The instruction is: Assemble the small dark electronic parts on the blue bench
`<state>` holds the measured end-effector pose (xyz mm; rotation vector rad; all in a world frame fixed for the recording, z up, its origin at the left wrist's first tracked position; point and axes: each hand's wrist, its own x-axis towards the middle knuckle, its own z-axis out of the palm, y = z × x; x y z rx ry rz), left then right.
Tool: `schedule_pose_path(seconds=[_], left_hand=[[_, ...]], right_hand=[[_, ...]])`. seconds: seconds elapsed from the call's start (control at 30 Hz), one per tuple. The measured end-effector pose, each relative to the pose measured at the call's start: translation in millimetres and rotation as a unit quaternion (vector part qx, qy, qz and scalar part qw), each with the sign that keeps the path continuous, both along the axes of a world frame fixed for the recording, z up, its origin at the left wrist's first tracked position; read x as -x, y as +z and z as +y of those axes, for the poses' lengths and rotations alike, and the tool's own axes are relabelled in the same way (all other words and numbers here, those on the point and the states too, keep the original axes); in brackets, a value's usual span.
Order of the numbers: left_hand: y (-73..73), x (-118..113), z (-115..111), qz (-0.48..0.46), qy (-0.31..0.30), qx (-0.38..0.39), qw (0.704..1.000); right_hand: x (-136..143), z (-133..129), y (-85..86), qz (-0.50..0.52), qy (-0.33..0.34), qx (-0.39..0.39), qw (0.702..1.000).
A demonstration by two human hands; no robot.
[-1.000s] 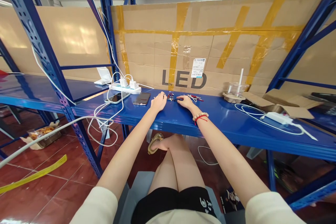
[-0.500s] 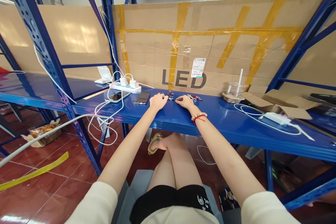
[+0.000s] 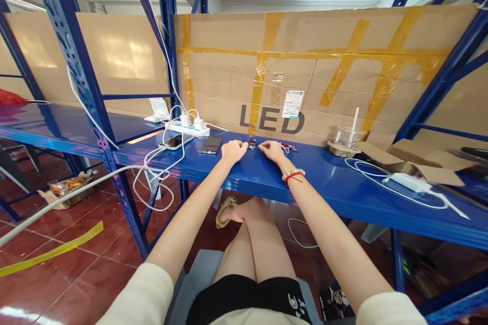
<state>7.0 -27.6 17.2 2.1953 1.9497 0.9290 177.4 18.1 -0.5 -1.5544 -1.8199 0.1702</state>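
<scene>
On the blue shelf top (image 3: 267, 175), both hands work close together around a small cluster of shiny red and silver pieces (image 3: 251, 141). My left hand (image 3: 234, 151) is closed at the cluster's left side, fingertips pinched on something too small to make out. To the right of the cluster, my right hand (image 3: 271, 149) has its fingers pressed together near the shelf surface; what they hold, if anything, is hidden. Just beyond my right hand lie red and silver items (image 3: 288, 148). A dark phone (image 3: 210, 145) lies left of my left hand.
Left of the dark phone are another phone (image 3: 178, 141), a white power strip (image 3: 188, 128) and looped white cables. At right stand a clear cup with a straw (image 3: 348, 137), a white adapter (image 3: 409, 182) and an open cardboard box (image 3: 423, 155). Blue posts flank the shelf.
The whole view has shifted slightly, with the scene lower and farther right. Both hands stay beside the small pieces, with a slightly wider gap visible around the cluster.
</scene>
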Motion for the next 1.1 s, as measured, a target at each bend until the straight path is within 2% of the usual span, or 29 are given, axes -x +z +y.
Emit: schedule_pose_path(seconds=[0.1,0.27,0.43,0.5,0.67,1.1], left_hand=[[-1.1,0.0,2.0,-0.002,-0.001,0.007,1.0],[-4.0,0.5,7.9,0.007,-0.005,0.022,1.0],[-5.0,1.4,10.3,0.011,-0.001,0.012,1.0],[-4.8,1.7,10.0,0.009,-0.003,0.003,1.0],[-4.2,2.0,9.5,-0.002,0.016,-0.026,1.0],[-5.4,1.6,13.7,0.014,0.031,-0.002,0.999]], right_hand=[[2.1,5.8,-2.9,0.055,0.02,-0.024,0.998],[11.2,2.9,-0.8,0.1,0.082,-0.013,0.992],[20.4,-5.2,5.9,0.06,0.171,-0.043,0.983],[21.7,-7.1,7.1,0.038,0.184,-0.056,0.981],[20.6,-8.9,6.9,0.022,0.181,-0.074,0.981],[18.7,-9.4,5.7,0.02,0.142,-0.028,0.989]])
